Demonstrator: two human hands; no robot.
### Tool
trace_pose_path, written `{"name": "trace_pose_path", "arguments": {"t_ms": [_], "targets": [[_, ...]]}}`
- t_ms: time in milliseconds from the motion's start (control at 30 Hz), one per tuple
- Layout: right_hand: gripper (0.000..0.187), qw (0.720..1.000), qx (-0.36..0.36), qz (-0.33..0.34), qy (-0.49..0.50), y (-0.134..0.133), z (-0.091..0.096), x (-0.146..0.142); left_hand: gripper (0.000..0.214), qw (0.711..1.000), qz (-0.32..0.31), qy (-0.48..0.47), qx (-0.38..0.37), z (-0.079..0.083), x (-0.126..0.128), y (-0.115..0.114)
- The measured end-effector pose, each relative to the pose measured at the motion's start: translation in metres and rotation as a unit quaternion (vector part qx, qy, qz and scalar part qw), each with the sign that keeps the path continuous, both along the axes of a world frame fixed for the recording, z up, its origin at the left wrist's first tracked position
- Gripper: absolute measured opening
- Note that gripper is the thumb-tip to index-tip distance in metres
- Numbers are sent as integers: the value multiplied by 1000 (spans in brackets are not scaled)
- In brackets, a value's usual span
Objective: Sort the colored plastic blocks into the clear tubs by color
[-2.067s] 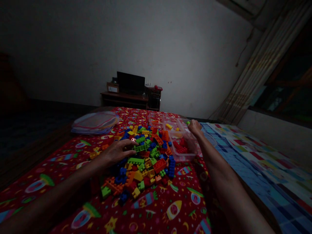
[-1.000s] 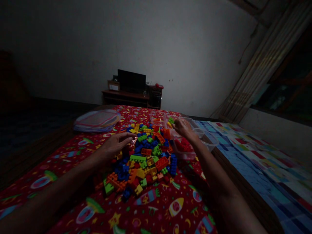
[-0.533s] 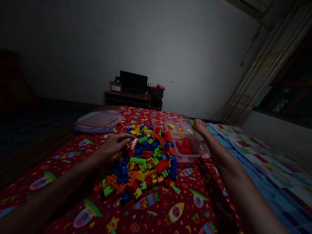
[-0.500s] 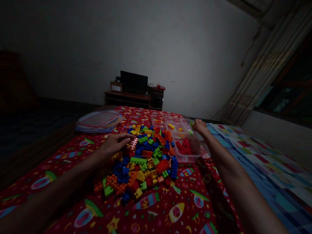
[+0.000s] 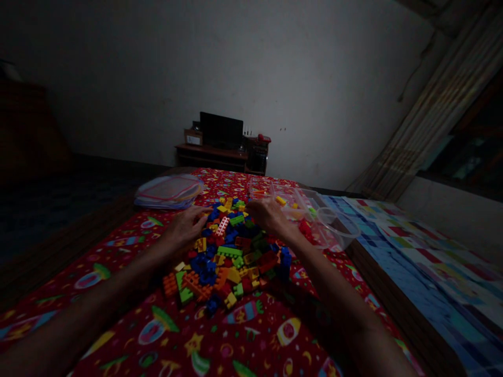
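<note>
A heap of toy building bricks [image 5: 231, 251] in blue, green, yellow, orange and red lies on the red patterned cloth. At the heap's left edge is my left hand [image 5: 186, 226], its thumb and fingers apart around an open gap, with no brick visible in it. A pale pink brick [image 5: 222, 226] lies just to the right of its fingers. My right hand [image 5: 270, 214] reaches over the heap's far right side. Its fingers curl downward and close together; what is between them is hidden.
Clear plastic boxes [image 5: 308, 196] stand right of the heap, some with yellow, green or red bricks [image 5: 305, 227]. A round clear tub [image 5: 341, 222] sits beside them. Clear lids [image 5: 168, 189] are stacked at the far left. A monitor [image 5: 221, 130] stands on a desk beyond.
My right hand has moved left, from the far right box to above the brick heap. My left hand has shifted slightly back from the pale pink brick. The view has turned slightly.
</note>
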State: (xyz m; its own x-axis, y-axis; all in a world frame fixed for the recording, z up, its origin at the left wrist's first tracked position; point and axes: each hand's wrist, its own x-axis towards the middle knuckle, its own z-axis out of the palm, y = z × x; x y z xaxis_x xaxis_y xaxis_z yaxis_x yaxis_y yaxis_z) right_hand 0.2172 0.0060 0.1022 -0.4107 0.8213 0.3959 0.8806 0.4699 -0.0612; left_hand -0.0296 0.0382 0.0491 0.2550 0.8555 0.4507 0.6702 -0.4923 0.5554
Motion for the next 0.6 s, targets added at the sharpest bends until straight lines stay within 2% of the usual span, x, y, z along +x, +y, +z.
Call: {"name": "trace_pose_path", "arguments": {"t_ms": [100,233,367,500,600], "targets": [[20,999,0,19,-26,4,-14,-24,57,999,-26,32,10,-14,1,2],[23,998,-44,14,-41,12,-24,-30,63,997,-55,45,26,-31,3,5],[19,998,-54,22,18,7,-17,-19,63,997,-46,62,28,-37,5,7],[13,992,-7,9,124,2,-8,-1,61,997,-45,54,30,-40,3,9],[29,987,22,-43,152,5,-6,20,58,998,-49,38,24,-45,1,11]]}}
